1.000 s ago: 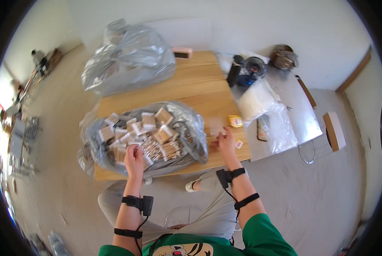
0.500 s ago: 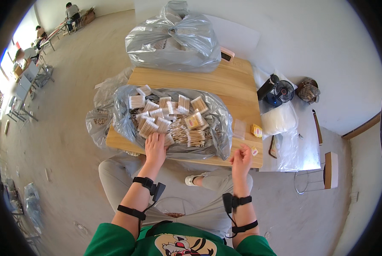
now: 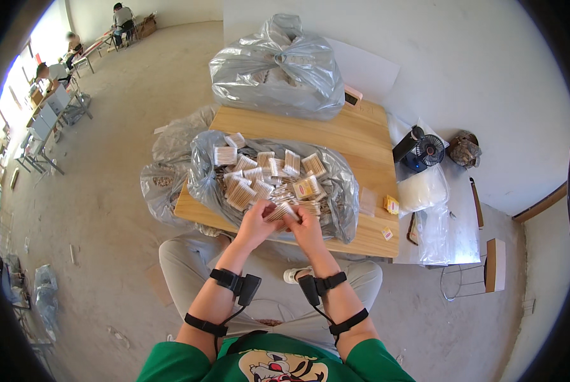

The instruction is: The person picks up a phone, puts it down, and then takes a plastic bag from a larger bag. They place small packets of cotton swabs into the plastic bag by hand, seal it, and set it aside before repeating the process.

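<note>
Between my left hand [image 3: 256, 224] and my right hand [image 3: 305, 229] is a small pack of cotton swabs [image 3: 280, 211]; the fingers of both are closed on it. I hold it over the near edge of an opened grey plastic bag [image 3: 340, 213] lying on the wooden table. Inside the bag lie several more bundles of cotton swabs [image 3: 226, 156] and loose swabs. One pack with a yellow printed card [image 3: 306, 188] rests on top of them, just beyond my right hand.
A tied, full grey bag [image 3: 278, 79] stands at the table's [image 3: 361, 146] far side. Yellow cards [image 3: 391, 204] and clear sleeves [image 3: 367, 201] lie at its right. A side table carries a small fan [image 3: 430, 150] and white plastic bags [image 3: 423, 190]. Other people sit far left.
My right hand has moved left from the table's right edge to join my left. A pack of swabs is now lifted between both hands. The whole view has shifted slightly.
</note>
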Tool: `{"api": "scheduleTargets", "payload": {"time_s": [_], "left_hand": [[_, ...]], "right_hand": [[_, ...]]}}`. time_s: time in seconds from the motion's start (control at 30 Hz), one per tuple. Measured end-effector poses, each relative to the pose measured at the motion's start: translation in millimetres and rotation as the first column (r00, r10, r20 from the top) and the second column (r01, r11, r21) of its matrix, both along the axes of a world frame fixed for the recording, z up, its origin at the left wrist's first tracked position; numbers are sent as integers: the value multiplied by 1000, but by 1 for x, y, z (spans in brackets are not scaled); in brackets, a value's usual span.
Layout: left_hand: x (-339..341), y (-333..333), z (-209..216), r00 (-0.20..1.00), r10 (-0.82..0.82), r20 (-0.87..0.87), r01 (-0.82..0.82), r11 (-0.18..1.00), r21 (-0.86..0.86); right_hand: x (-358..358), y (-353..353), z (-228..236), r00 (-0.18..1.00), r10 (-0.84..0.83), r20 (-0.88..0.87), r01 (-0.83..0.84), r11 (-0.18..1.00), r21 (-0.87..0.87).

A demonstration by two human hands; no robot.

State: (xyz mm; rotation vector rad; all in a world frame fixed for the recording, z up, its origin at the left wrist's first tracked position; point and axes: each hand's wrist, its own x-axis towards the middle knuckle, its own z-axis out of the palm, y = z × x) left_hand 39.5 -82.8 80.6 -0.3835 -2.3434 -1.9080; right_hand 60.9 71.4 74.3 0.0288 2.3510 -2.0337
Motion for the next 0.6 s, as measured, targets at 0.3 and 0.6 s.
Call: {"api": "scheduleTargets", "payload": {"time_s": [0.3, 0.6], "left_hand": [[1, -10, -7, 832, -301, 466, 179, 941, 288], [0, 18, -11, 889, -183, 419, 46, 948, 316]], "right_hand": [[0, 15, 1, 972, -186, 142, 227, 891, -393], [20, 1, 26, 935, -150, -323, 237, 939, 251]]}}
